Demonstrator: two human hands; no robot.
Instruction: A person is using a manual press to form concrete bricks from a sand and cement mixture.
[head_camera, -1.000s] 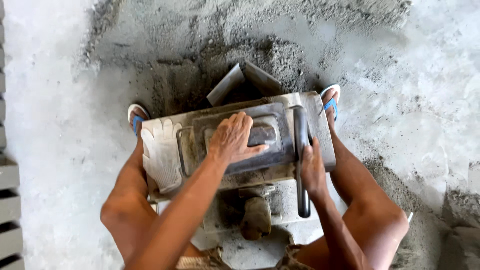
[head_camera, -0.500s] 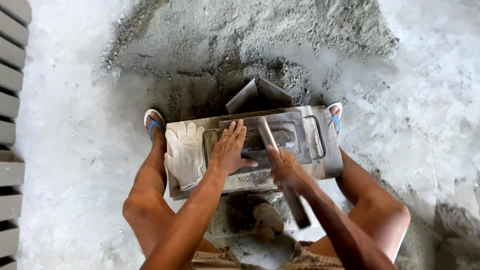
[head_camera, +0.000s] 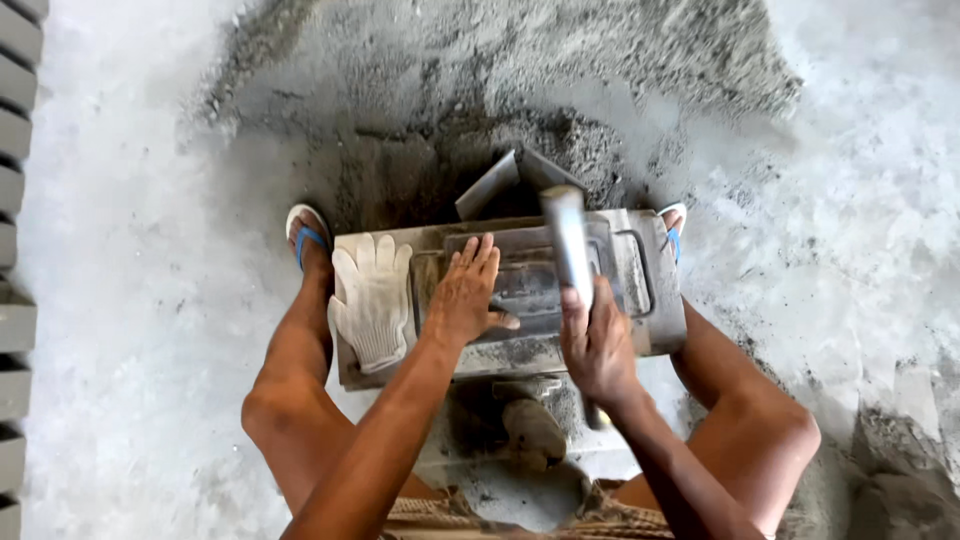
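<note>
- A grey metal mould is seen on the ground between the person's two knees — it is the thing all places here are told from.
- The mould is a flat box shape, dusty and grey, with a sunk part in its middle.
- The left hand is laid flat on the middle of the mould, with its fingers spread a little apart.
- The right hand is seen at the near edge of the mould, its fingers wrapped tight around a grey bar.
- The bar is held tilted over the middle of the mould, its far end up near the far edge.
- A white glove is laid on the left end of the mould, just beside the left hand.
- A heap of dark sand is piled behind the far edge, touching it — little room is left there.
- Two feet in blue sandals are set at the far corners.
- Pale dusty floor is seen to the left of the mould, wide and open.
- Grey blocks are lined up well away to the left.
</note>
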